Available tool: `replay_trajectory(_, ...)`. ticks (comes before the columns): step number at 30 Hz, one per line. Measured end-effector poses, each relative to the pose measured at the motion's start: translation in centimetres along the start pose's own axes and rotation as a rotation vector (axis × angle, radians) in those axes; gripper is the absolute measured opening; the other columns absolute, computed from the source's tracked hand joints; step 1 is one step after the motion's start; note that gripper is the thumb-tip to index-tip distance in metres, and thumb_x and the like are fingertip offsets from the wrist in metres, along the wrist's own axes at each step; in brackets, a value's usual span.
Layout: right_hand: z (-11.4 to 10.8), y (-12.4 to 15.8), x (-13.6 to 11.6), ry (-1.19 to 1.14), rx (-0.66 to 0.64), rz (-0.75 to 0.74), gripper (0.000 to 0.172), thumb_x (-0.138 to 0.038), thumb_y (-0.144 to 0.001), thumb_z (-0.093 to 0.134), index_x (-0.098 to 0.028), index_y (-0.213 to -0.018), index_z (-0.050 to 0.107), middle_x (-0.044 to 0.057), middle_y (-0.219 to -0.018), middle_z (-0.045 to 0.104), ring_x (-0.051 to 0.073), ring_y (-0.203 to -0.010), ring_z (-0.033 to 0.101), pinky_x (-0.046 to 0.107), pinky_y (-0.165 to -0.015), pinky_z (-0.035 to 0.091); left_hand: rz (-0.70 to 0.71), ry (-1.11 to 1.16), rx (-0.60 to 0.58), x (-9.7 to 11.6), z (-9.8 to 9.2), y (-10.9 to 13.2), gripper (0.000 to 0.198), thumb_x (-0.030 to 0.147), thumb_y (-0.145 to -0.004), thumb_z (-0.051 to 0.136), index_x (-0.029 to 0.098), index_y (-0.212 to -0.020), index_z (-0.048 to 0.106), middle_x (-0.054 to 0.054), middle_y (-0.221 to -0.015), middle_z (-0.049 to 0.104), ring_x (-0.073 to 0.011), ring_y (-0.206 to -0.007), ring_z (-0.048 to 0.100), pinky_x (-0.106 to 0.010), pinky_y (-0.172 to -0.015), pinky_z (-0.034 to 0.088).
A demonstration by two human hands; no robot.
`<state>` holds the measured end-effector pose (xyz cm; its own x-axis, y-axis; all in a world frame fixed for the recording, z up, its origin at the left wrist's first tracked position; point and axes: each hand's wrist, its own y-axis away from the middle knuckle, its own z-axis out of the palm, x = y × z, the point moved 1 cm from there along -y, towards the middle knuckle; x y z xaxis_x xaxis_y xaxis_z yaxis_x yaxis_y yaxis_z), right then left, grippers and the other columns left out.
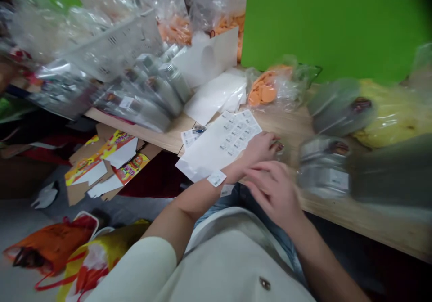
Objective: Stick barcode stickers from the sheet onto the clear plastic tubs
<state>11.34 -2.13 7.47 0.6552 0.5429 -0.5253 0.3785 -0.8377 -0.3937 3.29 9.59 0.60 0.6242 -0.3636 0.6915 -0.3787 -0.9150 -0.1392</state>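
My left hand point(261, 148) reaches over the wooden table, its fingers closed on a small clear plastic package point(279, 147) with something dark inside; blur and the hand hide most of it. On my left forearm sits a white barcode label point(216, 178), and a second label point(227, 190) hangs just below it. My right hand point(275, 191) is above my lap beside my left wrist, fingers apart and somewhat blurred, with nothing visible in them. Under my left forearm lies a white sheet of barcode labels point(236, 133).
Clear packages point(145, 99) crowd the left of the table; labelled clear packages point(326, 169) stand at the right. Bags with orange pieces point(266, 88) and a yellow bag point(388, 113) lie behind. A green panel point(330, 23) rises at the back. Flattened cartons point(108, 164) lie lower left.
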Motion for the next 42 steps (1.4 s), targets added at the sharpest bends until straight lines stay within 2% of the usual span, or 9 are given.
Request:
replay_trajectory(4,4.2,-3.3,-2.5,-0.018,-0.105,0.036,0.030,-0.036,-0.082,0.055,-0.020,-0.107,0.062,0.009,-0.105,0.057,0.025,-0.100,0.046,0.043,-0.088,0.039,0.051,-0.249,-0.056,0.5,0.3,-0.2,0.024,0.017,-0.084,0.047,0.020,-0.105,0.057,-0.007,-0.105,0.059,-0.0194,-0.099,0.054,-0.034,-0.085,0.042)
replay_trajectory(9,4.4,-5.1,-3.2,-0.170,-0.260,0.027,0.007,-0.025,-0.079,0.060,-0.021,-0.078,0.066,0.005,-0.090,0.059,0.020,-0.092,0.050,0.038,-0.085,0.040,0.283,-0.381,-0.067,0.9,0.9,0.3,0.024,0.015,-0.087,0.039,0.014,-0.094,0.062,-0.011,-0.099,0.062,-0.0251,-0.102,0.053,-0.040,-0.090,0.037)
replay_trajectory(12,2.6,-4.6,-2.9,-0.384,-0.096,0.098,0.007,-0.022,-0.080,0.058,-0.020,-0.076,0.063,0.003,-0.089,0.060,0.016,-0.089,0.054,0.033,-0.082,0.043,0.281,-0.146,-0.071,-0.4,-0.3,1.2,0.025,0.018,-0.087,0.041,0.016,-0.100,0.061,-0.010,-0.102,0.063,-0.0230,-0.101,0.055,-0.037,-0.091,0.038)
replay_trajectory(15,1.1,-2.4,-0.1,-0.480,0.311,0.393,0.008,-0.027,-0.080,0.058,-0.021,-0.082,0.063,0.001,-0.082,0.061,0.013,-0.077,0.056,0.030,-0.072,0.046,0.156,0.196,-0.027,-2.4,-2.2,3.1,0.031,0.024,-0.088,0.037,0.017,-0.112,0.055,-0.010,-0.111,0.061,-0.0198,-0.105,0.055,-0.034,-0.092,0.041)
replay_trajectory(17,1.2,-0.5,2.8,-0.515,0.497,0.622,0.017,-0.031,-0.077,0.061,-0.020,-0.091,0.064,0.000,-0.076,0.061,0.012,-0.067,0.056,0.028,-0.065,0.046,0.200,0.232,-0.074,-3.4,-2.8,4.7,0.043,0.033,-0.085,0.046,0.018,-0.126,0.045,-0.011,-0.126,0.053,-0.0230,-0.118,0.047,-0.037,-0.098,0.037)
replay_trajectory(21,3.8,2.2,7.6,-0.598,0.483,0.892,0.064,-0.033,-0.070,0.066,-0.017,-0.128,0.044,-0.001,-0.071,0.062,0.012,-0.063,0.056,0.030,-0.064,0.047,0.298,0.163,-0.149,-3.9,-1.2,7.2,0.069,0.040,-0.075,0.061,0.018,-0.134,0.033,-0.015,-0.133,0.046,-0.0282,-0.125,0.040,-0.044,-0.103,0.032)
replay_trajectory(26,6.0,2.7,9.4,-0.636,0.419,0.895,0.069,-0.033,-0.070,0.063,-0.014,-0.131,0.038,0.000,-0.074,0.063,0.014,-0.069,0.060,0.033,-0.072,0.049,0.230,0.137,-0.066,-3.6,0.6,7.6,0.073,0.035,-0.074,0.063,0.015,-0.135,0.028,-0.016,-0.133,0.044,-0.0276,-0.124,0.039,-0.044,-0.103,0.033)
replay_trajectory(34,6.7,2.3,9.6,-0.504,0.354,0.837,0.066,-0.033,-0.072,0.061,-0.018,-0.132,0.038,-0.001,-0.073,0.062,0.014,-0.068,0.058,0.033,-0.073,0.047,0.236,0.259,-0.084,-3.6,-0.2,7.7,0.063,0.024,-0.078,0.052,0.019,-0.136,0.027,-0.014,-0.135,0.043,-0.0276,-0.125,0.039,-0.046,-0.103,0.031)
replay_trajectory(42,6.8,2.2,8.8,-0.362,0.348,0.800,0.062,-0.033,-0.076,0.057,-0.016,-0.132,0.037,-0.001,-0.072,0.060,0.013,-0.066,0.056,0.032,-0.072,0.047,-0.008,0.333,0.003,-2.7,0.4,7.1,0.047,0.032,-0.087,0.045,0.017,-0.130,0.034,-0.011,-0.121,0.055,-0.0220,-0.113,0.049,-0.040,-0.100,0.035)
